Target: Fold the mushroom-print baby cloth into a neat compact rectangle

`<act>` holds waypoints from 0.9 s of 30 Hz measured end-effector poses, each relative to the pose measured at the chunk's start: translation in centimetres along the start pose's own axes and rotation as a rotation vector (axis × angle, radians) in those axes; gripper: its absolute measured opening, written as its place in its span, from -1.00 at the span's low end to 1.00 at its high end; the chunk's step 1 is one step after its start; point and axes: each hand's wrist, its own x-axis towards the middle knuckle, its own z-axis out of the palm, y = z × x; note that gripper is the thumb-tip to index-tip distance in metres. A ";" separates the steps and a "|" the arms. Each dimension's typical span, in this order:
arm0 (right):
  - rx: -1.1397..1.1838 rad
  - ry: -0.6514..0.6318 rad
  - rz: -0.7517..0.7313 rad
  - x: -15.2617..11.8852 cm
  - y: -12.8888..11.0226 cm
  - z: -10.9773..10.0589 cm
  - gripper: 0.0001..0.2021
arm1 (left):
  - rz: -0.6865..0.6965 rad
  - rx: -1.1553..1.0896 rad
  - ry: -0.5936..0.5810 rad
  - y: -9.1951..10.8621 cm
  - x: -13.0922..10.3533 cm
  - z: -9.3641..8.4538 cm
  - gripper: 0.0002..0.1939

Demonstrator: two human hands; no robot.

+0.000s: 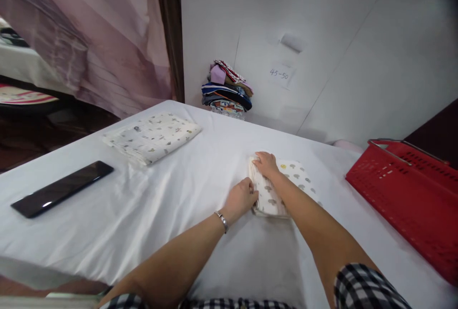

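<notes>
A small folded white cloth with grey tree prints (pixel 286 187) lies on the white sheet-covered table (pixel 161 213), right of centre. My right hand (pixel 266 164) rests flat on its far left corner, pressing it down. My left hand (pixel 240 199), with a bracelet at the wrist, grips the cloth's left edge with curled fingers. Both forearms reach in from the bottom of the view.
A second folded printed cloth (pixel 152 136) lies at the far left. A long black flat object (pixel 62 188) sits near the left edge. A red plastic basket (pixel 411 190) stands at the right. A stack of coloured folded clothes (pixel 227 89) is against the back wall.
</notes>
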 end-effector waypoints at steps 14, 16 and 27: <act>-0.066 -0.193 -0.088 -3.8 -2.8 -0.4 -0.58 | 0.146 -0.023 -0.082 -0.3 0.0 0.1 -0.85; -0.021 -0.200 -0.094 -3.8 -2.7 -0.9 -0.59 | 0.139 -0.033 -0.095 -0.3 0.0 -0.1 -0.85; 0.201 -0.131 -0.066 -9.9 -2.0 -2.0 -0.61 | 0.064 -0.110 -0.134 -0.2 0.2 -0.2 -0.84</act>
